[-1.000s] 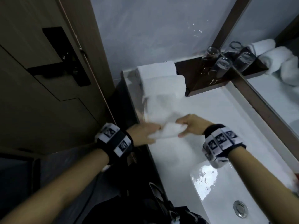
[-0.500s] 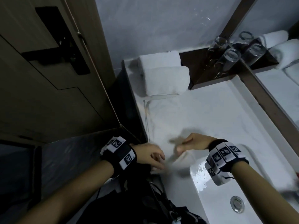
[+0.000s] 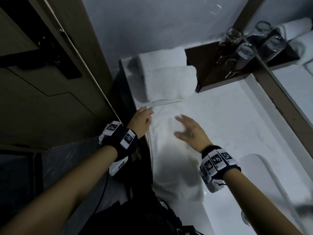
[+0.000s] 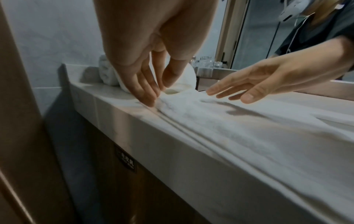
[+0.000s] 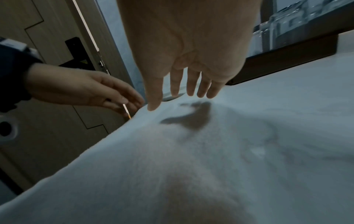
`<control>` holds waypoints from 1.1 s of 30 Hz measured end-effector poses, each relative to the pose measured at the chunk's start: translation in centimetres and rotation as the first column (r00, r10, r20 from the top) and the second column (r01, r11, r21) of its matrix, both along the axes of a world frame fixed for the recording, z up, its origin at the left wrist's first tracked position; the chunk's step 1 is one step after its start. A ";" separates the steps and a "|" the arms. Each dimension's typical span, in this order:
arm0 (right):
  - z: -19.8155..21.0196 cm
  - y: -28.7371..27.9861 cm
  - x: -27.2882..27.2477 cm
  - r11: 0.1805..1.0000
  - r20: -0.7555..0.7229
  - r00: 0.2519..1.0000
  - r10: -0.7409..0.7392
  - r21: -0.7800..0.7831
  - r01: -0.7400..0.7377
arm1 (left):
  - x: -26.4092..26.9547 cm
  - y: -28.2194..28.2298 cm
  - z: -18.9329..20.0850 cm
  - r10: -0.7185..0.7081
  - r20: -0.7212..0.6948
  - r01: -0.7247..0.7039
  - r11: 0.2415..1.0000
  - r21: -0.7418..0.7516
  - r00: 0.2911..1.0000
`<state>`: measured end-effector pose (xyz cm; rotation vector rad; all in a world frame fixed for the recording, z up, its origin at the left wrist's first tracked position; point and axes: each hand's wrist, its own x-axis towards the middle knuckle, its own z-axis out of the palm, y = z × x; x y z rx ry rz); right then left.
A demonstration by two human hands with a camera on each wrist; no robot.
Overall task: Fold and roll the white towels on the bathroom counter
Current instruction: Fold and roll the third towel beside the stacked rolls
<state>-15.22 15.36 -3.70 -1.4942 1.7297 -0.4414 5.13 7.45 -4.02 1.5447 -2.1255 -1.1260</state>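
While we look down along the counter, we note these points.

Flat towel: we see one white towel (image 3: 171,150) spread lengthwise on the marble counter (image 3: 237,126), its long left edge lying along the counter's front lip and its near end bunched into soft folds beside the sink.

Rolled towels: two rolled towels (image 3: 169,77) lie side by side at the far end of the counter, just beyond the flat towel's far edge.

Left hand: our left hand (image 3: 140,121) is at the flat towel's far left corner, by the counter's front lip. From the left wrist view its fingers (image 4: 145,91) point down, nearly straight, with the tips touching the towel's edge; we see nothing gripped.

Right hand: our right hand (image 3: 189,131) hangs just above the middle of the flat towel, fingers (image 5: 191,84) spread and straight, casting a shadow on the cloth. It holds nothing, and we cannot tell whether any fingertip brushes the fabric.

Sink: a white sink (image 3: 254,192) is set into the counter at the near right of the flat towel.

Glasses: several clear glasses (image 3: 243,53) stand on a dark wooden tray (image 3: 211,65) to the right of the rolled towels, against the mirror (image 3: 296,85).

Door: a wooden door (image 3: 42,82) stands left of the counter.
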 end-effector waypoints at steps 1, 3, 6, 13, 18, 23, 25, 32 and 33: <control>-0.1 -0.3 0.3 1.000 0.000 1.000 0.024 0.006 -0.024 | -0.4 -0.3 -0.3 0.013 0.007 -0.013 1.000 -0.016 1.000; -0.3 -1.0 0.9 0.997 -0.011 0.997 0.075 0.024 -0.075 | -1.3 -0.8 -0.8 0.006 0.045 -0.003 0.998 -0.058 0.999; -0.8 -1.3 1.4 0.978 -0.088 0.981 0.173 0.136 -0.160 | -2.2 -1.2 -1.6 -0.065 0.153 0.082 0.991 -0.108 0.986; -1.5 -1.1 0.9 0.979 -0.061 0.984 0.170 0.121 -0.161 | -3.0 -2.7 -1.0 -0.063 0.273 0.121 0.973 -0.199 0.960; -1.7 -0.8 1.4 0.981 -0.116 0.978 0.173 0.110 -0.161 | -2.2 -3.1 -0.5 -0.032 0.419 0.136 0.966 -0.220 0.907; -1.9 0.7 1.8 0.987 -0.197 0.968 0.155 0.080 -0.142 | -1.5 1.0 -0.3 -0.180 0.326 0.260 0.940 -0.220 0.928; -1.6 1.7 1.6 0.990 -0.149 0.980 0.134 0.057 -0.127 | -1.2 3.3 -0.5 -0.337 0.239 0.372 0.921 -0.118 0.911; -0.6 5.9 1.3 0.975 -0.170 0.963 0.208 0.110 -0.192 | -2.1 9.1 -1.2 -0.565 0.296 0.583 0.812 0.034 0.770; -0.5 6.5 1.3 0.973 -0.161 0.963 0.215 0.125 -0.196 | -2.2 9.6 -1.1 -0.569 0.295 0.585 0.810 0.039 0.768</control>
